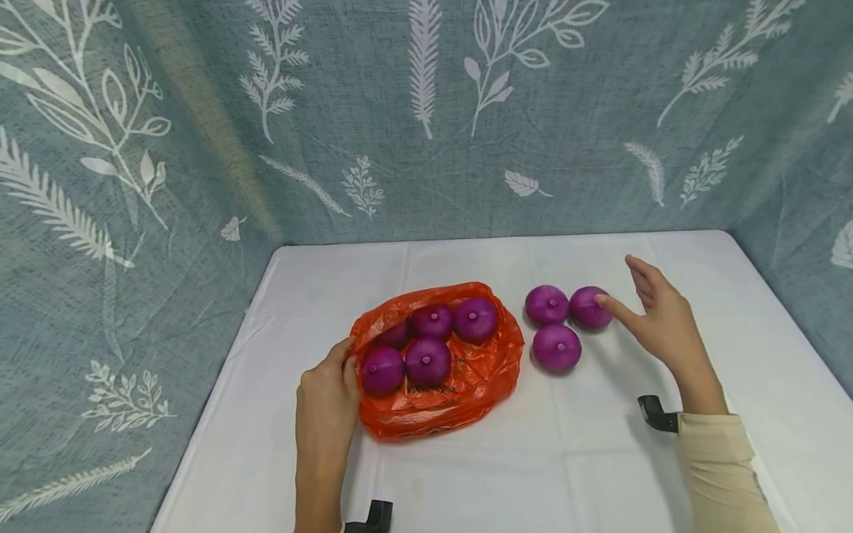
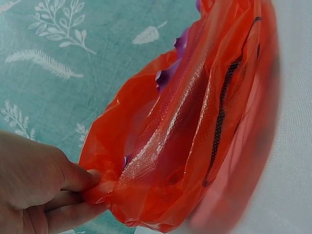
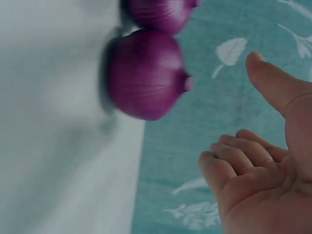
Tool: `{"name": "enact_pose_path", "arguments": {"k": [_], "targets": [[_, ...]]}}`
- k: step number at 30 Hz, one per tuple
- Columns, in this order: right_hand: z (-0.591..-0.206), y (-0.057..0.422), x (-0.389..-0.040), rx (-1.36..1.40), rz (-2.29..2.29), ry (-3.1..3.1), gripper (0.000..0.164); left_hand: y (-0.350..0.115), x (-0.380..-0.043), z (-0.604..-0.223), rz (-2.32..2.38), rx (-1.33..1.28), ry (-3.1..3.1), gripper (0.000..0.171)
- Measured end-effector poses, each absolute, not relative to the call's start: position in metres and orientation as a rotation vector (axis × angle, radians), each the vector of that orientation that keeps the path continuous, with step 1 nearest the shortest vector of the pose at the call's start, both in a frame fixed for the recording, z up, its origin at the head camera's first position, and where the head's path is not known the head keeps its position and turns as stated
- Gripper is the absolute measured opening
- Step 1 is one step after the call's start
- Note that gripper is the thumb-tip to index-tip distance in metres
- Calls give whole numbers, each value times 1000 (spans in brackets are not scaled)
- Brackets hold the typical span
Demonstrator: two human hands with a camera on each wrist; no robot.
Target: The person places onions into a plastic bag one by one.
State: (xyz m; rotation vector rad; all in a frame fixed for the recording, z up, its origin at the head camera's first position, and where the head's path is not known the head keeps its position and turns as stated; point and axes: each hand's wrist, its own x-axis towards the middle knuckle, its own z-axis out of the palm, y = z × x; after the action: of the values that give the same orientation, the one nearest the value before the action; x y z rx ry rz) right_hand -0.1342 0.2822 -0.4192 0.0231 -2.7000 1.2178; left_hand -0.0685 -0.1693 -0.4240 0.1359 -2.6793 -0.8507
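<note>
My left hand [image 1: 328,403] pinches the left rim of a crumpled orange-red plastic bag [image 1: 489,370], thumb and fingers on its edge in the left wrist view. Several purple onions lie inside the wide mouth of the bag, among them a front onion [image 1: 429,361] and a back right onion [image 1: 476,320]. Three more onions sit on the table just right of the bag: one at the back [image 1: 546,305], one in front [image 1: 557,349] and one at the right [image 1: 589,309]. Beside that right one, my right hand [image 1: 660,318] is raised with thumb and fingers spread, holding nothing.
A white cloth covers the table [image 1: 480,481]. Behind it and along the sides hangs a grey-green curtain [image 1: 400,170] with white leaf prints. Black wrist mounts [image 1: 656,414] stick out from both forearms.
</note>
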Motion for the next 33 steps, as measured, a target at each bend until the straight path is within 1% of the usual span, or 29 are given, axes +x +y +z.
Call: {"name": "enact_pose_path", "arguments": {"k": [11,16,26,33], "targets": [[-453,291,-141,79,1267,-2853,103,-170,-70,-425,-841,128,-2673,35],[-458,291,-143,121,1251,-2885,101,-170,-70,-425,-846,137,-2674,35],[-467,286,-146,167,1208,-2858,92,-170,-70,-424,-850,135,-2670,34],[-465,284,-147,98,1208,-2836,92,-170,-70,-425,-854,137,-2669,34]]}}
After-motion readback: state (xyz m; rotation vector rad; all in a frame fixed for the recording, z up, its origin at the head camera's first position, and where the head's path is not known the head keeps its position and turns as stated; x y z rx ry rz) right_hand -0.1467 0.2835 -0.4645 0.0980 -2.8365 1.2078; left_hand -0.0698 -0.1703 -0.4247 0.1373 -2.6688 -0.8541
